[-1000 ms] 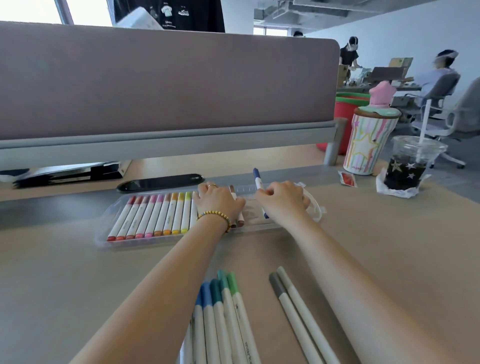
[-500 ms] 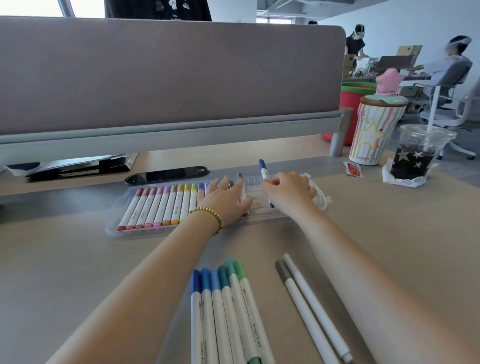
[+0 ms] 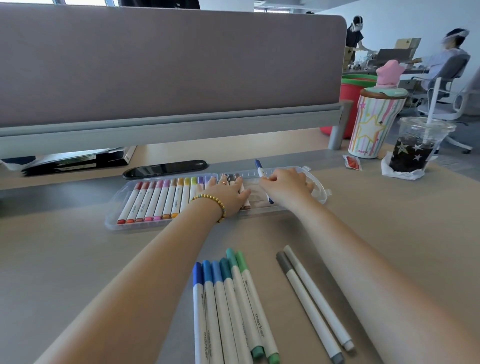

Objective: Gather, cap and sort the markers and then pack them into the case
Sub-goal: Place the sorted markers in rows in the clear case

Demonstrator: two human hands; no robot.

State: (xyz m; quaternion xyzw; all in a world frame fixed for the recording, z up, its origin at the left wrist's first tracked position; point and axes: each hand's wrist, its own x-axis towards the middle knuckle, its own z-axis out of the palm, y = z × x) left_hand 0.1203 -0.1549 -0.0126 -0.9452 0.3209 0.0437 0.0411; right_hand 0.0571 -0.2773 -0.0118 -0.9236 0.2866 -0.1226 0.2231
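Left hand [image 3: 228, 193] has flattened onto smooth markers [image 3: 166, 198], seemingly in clear plastic case [image 3: 114, 220].

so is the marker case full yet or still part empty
Part empty. Markers fill the left half of the case, its right end is mostly bare, and blue and green markers plus two grey ones lie on the desk.

Bright, even daylight fills the room, coming from windows [image 3: 78, 2] along the top edge. Shadows under the forearms on the bench [image 3: 65, 259] are soft. Wide-angle bending curves the divider [image 3: 168, 65]. The seated person [image 3: 446, 59] far right is motion-blurred.
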